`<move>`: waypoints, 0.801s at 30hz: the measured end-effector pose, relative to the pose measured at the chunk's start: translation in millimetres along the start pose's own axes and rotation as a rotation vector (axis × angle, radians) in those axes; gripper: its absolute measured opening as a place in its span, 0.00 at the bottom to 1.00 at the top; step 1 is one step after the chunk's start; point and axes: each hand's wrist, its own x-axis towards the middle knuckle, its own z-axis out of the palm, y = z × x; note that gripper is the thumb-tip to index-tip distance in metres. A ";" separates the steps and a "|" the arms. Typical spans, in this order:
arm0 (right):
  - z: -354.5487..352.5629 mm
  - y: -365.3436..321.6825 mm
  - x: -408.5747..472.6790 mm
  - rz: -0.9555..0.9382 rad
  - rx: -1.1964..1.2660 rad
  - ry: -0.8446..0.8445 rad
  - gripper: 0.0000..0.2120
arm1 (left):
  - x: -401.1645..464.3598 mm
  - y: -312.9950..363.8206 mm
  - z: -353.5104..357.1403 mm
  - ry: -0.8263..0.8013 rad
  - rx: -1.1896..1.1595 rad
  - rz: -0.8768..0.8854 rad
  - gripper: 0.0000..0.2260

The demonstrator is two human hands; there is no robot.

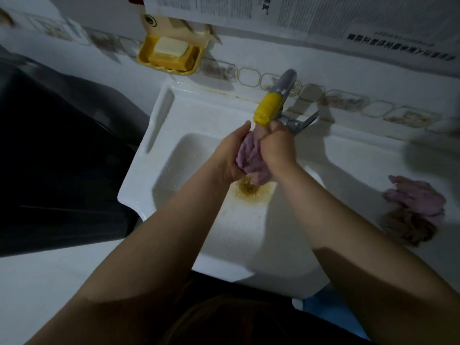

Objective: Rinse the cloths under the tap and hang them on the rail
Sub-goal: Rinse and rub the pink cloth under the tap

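White sink [159, 125], tiled wall [348, 100], rust-stained drain [247, 186].

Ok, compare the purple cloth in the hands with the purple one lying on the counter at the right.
The held cloth is squeezed between the left hand and right hand, under the yellow tap spout over the sink; the counter cloth lies untouched, clear of the basin. The held cloth is bunched lengthwise; the counter cloth lies in a loose heap beside a brownish cloth. Both are purple and crumpled.
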 end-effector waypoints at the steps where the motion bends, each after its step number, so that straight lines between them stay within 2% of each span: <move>1: -3.3 7.8 6.9 -0.004 0.002 -0.049 0.13 | 0.1 2.0 -5.0 -0.034 0.018 0.001 0.27; 4: 4.5 38.6 11.1 0.054 -0.076 -0.292 0.15 | -1.3 17.0 -20.8 0.056 0.062 0.060 0.20; 6: 17.2 59.5 5.1 0.141 -0.154 -0.536 0.23 | 2.0 21.2 -32.7 0.176 0.078 0.091 0.16; 8: 30.0 73.8 -4.0 0.304 -0.075 -0.750 0.30 | 4.0 16.9 -37.8 0.224 0.098 0.107 0.15; 10: 41.4 87.0 -9.9 0.428 -0.020 -0.868 0.27 | 9.1 10.0 -45.7 0.267 0.069 0.132 0.16; 12: 49.6 102.6 -13.6 0.461 -0.036 -0.880 0.11 | 14.1 6.1 -59.9 0.308 0.049 0.170 0.18; 13: 51.8 109.6 -15.2 0.495 -0.039 -0.850 0.08 | 16.2 4.9 -67.9 0.325 0.044 0.180 0.19; 16: 56.3 130.4 -13.4 0.606 -0.147 -0.809 0.20 | 18.1 -2.2 -83.4 0.388 0.042 0.179 0.31; 18: 58.6 132.4 -13.0 0.624 -0.193 -0.823 0.22 | 18.9 -13.4 -88.0 0.407 0.104 0.173 0.36; 22: 73.5 140.3 -2.4 0.689 -0.223 -0.813 0.22 | 18.3 -32.6 -99.1 0.391 0.117 0.162 0.31; 23: 78.0 139.3 -0.2 0.685 -0.212 -0.804 0.11 | 18.4 -34.0 -101.7 0.396 0.108 0.166 0.29; 24: 82.6 141.2 2.2 0.664 -0.207 -0.797 0.15 | 17.5 -33.7 -103.8 0.410 0.096 0.169 0.26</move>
